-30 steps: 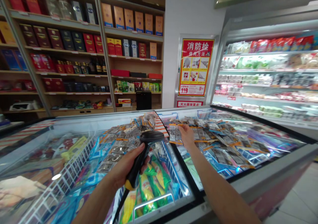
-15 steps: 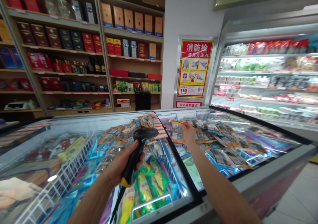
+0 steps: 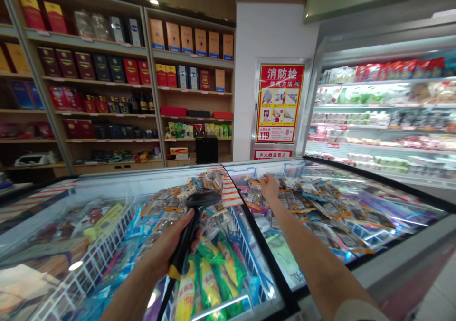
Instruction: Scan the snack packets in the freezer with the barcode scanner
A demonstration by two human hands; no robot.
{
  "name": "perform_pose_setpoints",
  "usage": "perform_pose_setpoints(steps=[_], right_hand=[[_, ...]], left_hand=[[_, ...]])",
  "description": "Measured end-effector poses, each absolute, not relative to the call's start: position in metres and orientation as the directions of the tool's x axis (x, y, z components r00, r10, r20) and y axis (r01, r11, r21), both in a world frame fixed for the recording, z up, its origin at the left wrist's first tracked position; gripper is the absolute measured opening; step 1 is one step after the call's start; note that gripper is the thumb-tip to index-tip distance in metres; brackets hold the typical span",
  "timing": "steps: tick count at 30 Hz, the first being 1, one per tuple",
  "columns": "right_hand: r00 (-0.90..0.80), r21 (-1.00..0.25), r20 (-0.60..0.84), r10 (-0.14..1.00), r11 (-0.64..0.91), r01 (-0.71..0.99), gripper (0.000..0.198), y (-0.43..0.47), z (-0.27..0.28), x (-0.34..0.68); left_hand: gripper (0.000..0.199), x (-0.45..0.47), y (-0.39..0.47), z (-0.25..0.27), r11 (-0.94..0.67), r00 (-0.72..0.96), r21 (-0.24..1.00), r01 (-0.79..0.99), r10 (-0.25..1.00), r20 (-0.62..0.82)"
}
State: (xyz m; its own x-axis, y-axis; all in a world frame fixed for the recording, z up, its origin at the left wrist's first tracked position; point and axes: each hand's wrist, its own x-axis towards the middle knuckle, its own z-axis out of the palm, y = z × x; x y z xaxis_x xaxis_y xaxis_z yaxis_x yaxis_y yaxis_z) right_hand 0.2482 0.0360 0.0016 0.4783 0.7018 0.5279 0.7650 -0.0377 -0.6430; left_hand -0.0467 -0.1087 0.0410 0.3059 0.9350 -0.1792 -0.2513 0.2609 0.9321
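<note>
My left hand (image 3: 180, 238) is wrapped round the handle of a black barcode scanner (image 3: 201, 199) with yellow trim, its cable trailing down. The scanner is held above the left part of a chest freezer, over green and yellow packs of corn (image 3: 211, 283). My right hand (image 3: 270, 188) reaches out over the right part, fingers drawn together among small packets (image 3: 302, 200) with orange edges and barcode labels. Whether a packet is between those fingertips I cannot make out. More such packets (image 3: 164, 197) lie in a heap beyond the scanner.
A dark frame bar (image 3: 265, 245) divides the freezer top. White wire baskets (image 3: 96, 257) stand inside at the left. Shelves of boxes (image 3: 103, 69) line the back wall beside a red fire-hydrant sign (image 3: 280, 103). An open chiller (image 3: 384, 117) stands at the right.
The packet pinched upright in my right hand no longer shows its labelled face. The scanner has shifted slightly left and down. The whole view has tilted up a little.
</note>
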Motion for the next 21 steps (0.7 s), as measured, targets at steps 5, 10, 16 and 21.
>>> perform_pose_setpoints(steps=[5,10,16,21], right_hand=[[0.147,-0.280,0.543,0.827,0.013,0.960,0.034,0.010,-0.011,0.229],[-0.018,-0.051,0.324,0.946,0.036,0.998,0.036,-0.007,-0.026,0.219],[-0.035,-0.029,0.285,0.958,0.045,0.999,0.045,0.012,-0.027,0.251],[0.023,-0.041,0.385,0.923,-0.008,0.999,0.041,0.009,-0.017,0.240]], left_hand=[[0.024,-0.052,-0.107,0.044,0.257,0.291,0.926,-0.277,0.941,-0.174],[0.023,-0.053,-0.107,0.046,0.258,0.261,0.924,-0.281,0.947,-0.186],[0.026,-0.056,-0.102,0.042,0.254,0.268,0.928,-0.273,0.946,-0.180],[0.028,-0.058,-0.103,0.045,0.256,0.244,0.931,-0.259,0.950,-0.193]])
